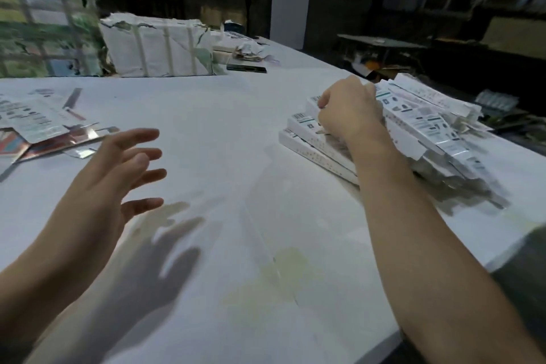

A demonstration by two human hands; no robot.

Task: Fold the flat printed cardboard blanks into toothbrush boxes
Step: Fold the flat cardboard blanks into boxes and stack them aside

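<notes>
Right hand (347, 109) is down on top of the pile of folded boxes (325, 154) over at about 2 o'clock on the table (221, 115). Fingers are curled in and look like they're pinching or pressing something on the top box, but the back of the hand hides the fingertips, so can't say exactly what it has. Those boxes run long-axis from 10 to 4 o'clock, stacked loosely, some slewed.

Left hand (118, 174) is hovering wide open above the table, fingers spread, holding nothing. The flat blanks (35, 121) sit at its 10 o'clock, near but not touching, fanned out with foil sides showing. So I'd guess the left is the one to grab the next blank, being way closer.
</notes>
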